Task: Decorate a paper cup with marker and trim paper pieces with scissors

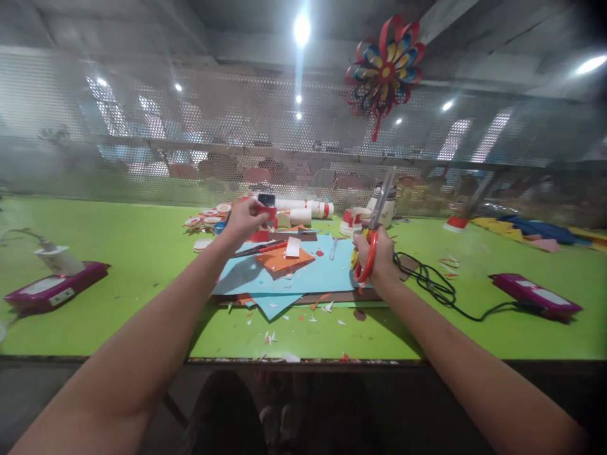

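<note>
My right hand [377, 249] is wrapped round the handles of a pair of scissors [382, 201]. The handles are red-orange and yellow, and the blades point upward. Over the left back of the paper pile, my left hand [245, 218] is closed with its fingertips on a small red piece [270, 215] that looks like paper. A dark square item [266, 200] shows just behind those fingertips. Between the hands lie light blue sheets [327, 268] with an orange paper piece [279, 260] and a small white card [293, 247] on top. A long red and black tool [265, 248] rests there too.
White paper rolls [308, 207] lie behind, with round red-white pieces [208, 220] to their left. Purple power strips [61, 284] flank the work area, and a black cable [431, 284] coils at right. Scraps [270, 339] litter the green table. A paper flower [386, 71] hangs above.
</note>
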`<state>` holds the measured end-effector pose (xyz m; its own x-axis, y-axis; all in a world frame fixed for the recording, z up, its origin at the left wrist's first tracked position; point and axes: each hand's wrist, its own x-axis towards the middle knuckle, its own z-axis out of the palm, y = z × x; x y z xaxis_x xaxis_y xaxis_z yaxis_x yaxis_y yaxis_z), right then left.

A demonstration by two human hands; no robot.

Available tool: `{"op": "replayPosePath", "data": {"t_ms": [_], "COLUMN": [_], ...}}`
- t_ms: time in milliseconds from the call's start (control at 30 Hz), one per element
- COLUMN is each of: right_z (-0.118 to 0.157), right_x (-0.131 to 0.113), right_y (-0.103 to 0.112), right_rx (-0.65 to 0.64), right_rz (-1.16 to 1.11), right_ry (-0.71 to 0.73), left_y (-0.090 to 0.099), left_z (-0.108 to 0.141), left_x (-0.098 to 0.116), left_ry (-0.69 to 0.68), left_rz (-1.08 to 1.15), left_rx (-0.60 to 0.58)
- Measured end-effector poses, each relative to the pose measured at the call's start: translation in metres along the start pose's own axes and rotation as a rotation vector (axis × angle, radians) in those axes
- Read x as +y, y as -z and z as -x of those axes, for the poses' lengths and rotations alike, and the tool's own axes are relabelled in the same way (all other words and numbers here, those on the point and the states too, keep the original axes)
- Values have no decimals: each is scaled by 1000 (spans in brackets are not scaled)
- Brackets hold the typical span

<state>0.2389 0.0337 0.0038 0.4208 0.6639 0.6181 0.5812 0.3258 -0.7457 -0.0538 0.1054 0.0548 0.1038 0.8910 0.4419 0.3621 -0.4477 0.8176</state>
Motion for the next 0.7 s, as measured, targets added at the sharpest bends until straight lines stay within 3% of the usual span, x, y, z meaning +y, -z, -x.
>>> {"op": "replayPosePath", "data": {"t_ms": [100, 200, 433, 567, 700], "right_z": [0, 2, 4, 5, 7], "right_x": [0, 2, 6, 4, 3], "right_y": [0, -1, 2, 3, 2], "right_rx": [10, 3, -72, -91, -99], "right_rz": [-20, -24, 69, 124, 142], "right_ry": [9, 12, 41, 58, 77], "left_y": [12, 0, -71, -79, -76], "left_z": [-10, -3, 48, 60, 57], "left_x": [-6, -8, 19, 24, 19], "left_ry": [-74, -152, -500, -610, -608], "left_rz": [-95, -203, -287, -334, -365], "left_rx": [137, 135, -218, -328, -339]}}
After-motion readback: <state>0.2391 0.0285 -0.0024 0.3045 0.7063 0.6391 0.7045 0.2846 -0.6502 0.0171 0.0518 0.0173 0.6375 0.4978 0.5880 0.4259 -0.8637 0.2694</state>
